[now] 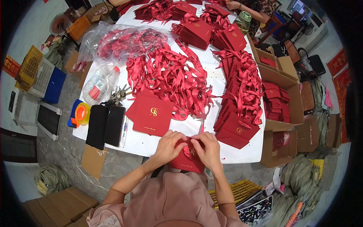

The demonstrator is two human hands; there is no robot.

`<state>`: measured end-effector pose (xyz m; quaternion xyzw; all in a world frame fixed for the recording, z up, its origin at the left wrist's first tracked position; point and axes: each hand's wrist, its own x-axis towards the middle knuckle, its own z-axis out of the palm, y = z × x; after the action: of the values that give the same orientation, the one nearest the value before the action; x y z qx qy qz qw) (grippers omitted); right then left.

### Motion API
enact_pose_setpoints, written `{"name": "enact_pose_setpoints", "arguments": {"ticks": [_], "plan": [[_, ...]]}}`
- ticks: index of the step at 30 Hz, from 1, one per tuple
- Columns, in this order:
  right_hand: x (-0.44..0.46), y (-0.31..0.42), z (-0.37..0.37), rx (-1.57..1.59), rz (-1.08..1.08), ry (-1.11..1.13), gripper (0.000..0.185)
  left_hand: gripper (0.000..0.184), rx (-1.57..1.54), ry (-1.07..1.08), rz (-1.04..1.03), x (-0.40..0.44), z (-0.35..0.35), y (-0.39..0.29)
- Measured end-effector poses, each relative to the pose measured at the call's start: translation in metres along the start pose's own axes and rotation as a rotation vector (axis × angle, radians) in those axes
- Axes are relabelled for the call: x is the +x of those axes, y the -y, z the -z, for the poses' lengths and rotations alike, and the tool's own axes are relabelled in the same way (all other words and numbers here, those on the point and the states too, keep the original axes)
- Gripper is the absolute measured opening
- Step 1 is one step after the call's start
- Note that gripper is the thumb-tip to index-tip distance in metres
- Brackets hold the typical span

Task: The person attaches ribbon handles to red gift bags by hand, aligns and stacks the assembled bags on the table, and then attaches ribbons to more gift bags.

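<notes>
A flat red gift bag [185, 165] with gold lettering lies at the table's front edge, close to my body. My left hand [171, 146] is closed in a pinch over its upper left part, with a bit of red ribbon [186, 151] by the thumb. Over the upper right part, my right hand [208, 148] is also pinched on the bag; the fingers hide exactly what each tip grips. Just beyond my left hand sits a small stack of flat red bags [149, 119]. Loose red ribbons [170, 75] form a heap behind it.
Bags with ribbons [238, 94] line the table's right side. Cardboard boxes [281, 102] stand beyond that edge. A phone [115, 126], black pouch [97, 125], tape roll [81, 113], keys [120, 94] and plastic bottle [99, 89] lie left. Another person's arm [251, 11] shows at the far end.
</notes>
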<state>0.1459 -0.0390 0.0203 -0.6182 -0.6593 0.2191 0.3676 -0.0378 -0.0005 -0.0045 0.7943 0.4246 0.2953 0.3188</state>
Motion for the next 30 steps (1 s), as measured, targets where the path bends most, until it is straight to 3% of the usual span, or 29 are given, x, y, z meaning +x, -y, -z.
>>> {"name": "enact_pose_setpoints", "arguments": {"ticks": [4,7,10,14,16,19,20,22,24,26,28,30], "plan": [[0.006,-0.022,-0.003,-0.081,0.031,0.198,0.014,0.015,0.004,-0.079,-0.152,-0.003,-0.004,0.003],[0.015,-0.038,-0.002,0.331,-0.221,0.498,0.021,0.012,-0.063,-0.045,-0.215,-0.004,-0.001,0.004],[0.020,-0.054,-0.014,0.555,-0.283,0.596,0.017,0.014,-0.035,-0.011,-0.295,-0.005,0.002,0.000],[0.015,-0.055,-0.030,0.709,-0.395,0.569,0.013,0.012,0.006,-0.015,-0.301,-0.002,0.005,0.001],[0.014,-0.050,-0.037,0.562,-0.402,0.408,0.013,0.012,0.042,-0.024,-0.286,-0.001,0.006,0.004],[0.023,-0.052,-0.048,0.642,-0.437,0.073,0.014,0.011,-0.023,-0.040,-0.219,-0.002,0.007,0.008],[0.028,-0.057,-0.046,0.635,-0.527,0.047,0.014,0.011,-0.019,-0.015,-0.170,-0.004,0.007,0.008],[0.036,-0.049,-0.034,0.566,-0.418,0.031,0.017,0.011,-0.009,0.006,-0.121,-0.005,0.009,0.010],[0.037,-0.046,-0.028,0.378,-0.335,0.041,0.023,0.012,-0.005,-0.028,0.011,-0.003,0.006,0.016],[0.034,-0.052,-0.029,-0.078,-0.057,-0.126,0.025,0.014,-0.075,-0.045,0.045,-0.001,0.002,0.019],[0.032,-0.043,-0.029,-0.122,-0.144,-0.081,0.028,0.015,-0.019,-0.062,0.154,0.002,0.001,0.018],[0.027,-0.046,-0.037,-0.222,-0.216,-0.008,0.028,0.017,0.073,-0.087,0.131,0.009,-0.002,0.015]]}}
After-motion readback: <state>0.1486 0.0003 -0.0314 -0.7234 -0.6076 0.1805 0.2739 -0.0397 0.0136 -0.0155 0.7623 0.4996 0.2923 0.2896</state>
